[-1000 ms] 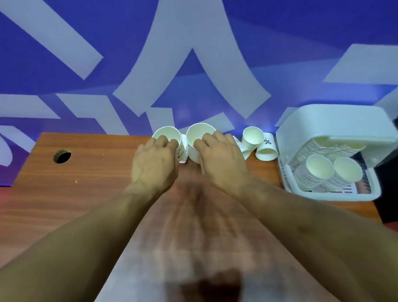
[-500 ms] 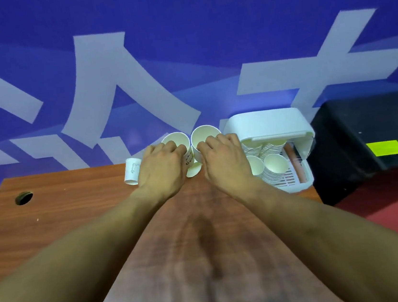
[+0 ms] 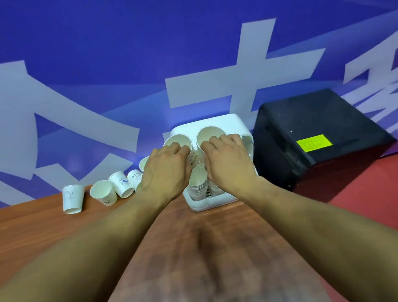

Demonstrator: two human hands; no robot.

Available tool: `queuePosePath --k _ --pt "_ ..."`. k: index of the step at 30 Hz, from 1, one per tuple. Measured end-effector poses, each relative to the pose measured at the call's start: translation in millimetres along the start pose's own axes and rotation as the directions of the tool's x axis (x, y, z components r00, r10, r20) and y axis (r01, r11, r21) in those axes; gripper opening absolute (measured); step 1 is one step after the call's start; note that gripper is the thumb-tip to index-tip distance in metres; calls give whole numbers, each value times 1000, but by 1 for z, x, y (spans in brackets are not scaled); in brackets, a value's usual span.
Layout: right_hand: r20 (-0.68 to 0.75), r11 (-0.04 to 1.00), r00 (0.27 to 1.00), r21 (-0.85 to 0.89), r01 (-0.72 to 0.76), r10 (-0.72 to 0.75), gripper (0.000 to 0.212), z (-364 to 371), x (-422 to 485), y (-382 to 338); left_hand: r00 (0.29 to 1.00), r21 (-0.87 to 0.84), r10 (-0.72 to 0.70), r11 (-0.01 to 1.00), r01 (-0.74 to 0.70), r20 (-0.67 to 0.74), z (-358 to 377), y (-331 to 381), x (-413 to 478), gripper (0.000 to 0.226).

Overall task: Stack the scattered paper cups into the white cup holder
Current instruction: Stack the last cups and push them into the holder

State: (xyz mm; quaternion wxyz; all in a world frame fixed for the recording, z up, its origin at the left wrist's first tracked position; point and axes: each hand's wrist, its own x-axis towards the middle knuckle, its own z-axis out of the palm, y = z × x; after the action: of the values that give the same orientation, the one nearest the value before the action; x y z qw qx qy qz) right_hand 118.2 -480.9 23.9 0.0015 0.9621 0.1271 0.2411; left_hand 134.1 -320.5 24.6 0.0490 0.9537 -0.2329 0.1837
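My left hand (image 3: 165, 172) grips a white paper cup (image 3: 177, 142) and my right hand (image 3: 229, 162) grips another paper cup (image 3: 209, 132). Both cups are upright, mouths open, held side by side over the white cup holder (image 3: 229, 122) at the table's far right. Stacks of cups (image 3: 198, 183) lie inside the holder beneath my hands. Several loose cups (image 3: 102, 191) lie scattered along the table's back edge to the left, one of them upside down (image 3: 73, 198).
The wooden table (image 3: 28, 237) ends at a blue wall with large white lettering. A black box (image 3: 316, 134) with a yellow label stands on the red floor just right of the holder.
Both hands have carried their cups to the right, from the middle of the back edge to above the holder. The view has swung right with them.
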Motion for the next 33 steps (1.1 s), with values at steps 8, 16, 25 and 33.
queuePosePath --k 8,16,25,33 --pt "49 999 998 38 -35 33 14 24 4 42 997 -8 -24 1000 24 67 16 14 21 12" --pt "113 996 994 86 -10 0 7 69 -9 41 970 12 -26 1000 23 241 40 12 14 11" --pt "314 998 948 45 49 -60 19 106 -13 46 922 39 104 991 -128 373 84 23 18 13" --pt "367 986 924 161 49 -106 20 139 -30 50 936 -72 106 994 -87 334 115 22 2 14"
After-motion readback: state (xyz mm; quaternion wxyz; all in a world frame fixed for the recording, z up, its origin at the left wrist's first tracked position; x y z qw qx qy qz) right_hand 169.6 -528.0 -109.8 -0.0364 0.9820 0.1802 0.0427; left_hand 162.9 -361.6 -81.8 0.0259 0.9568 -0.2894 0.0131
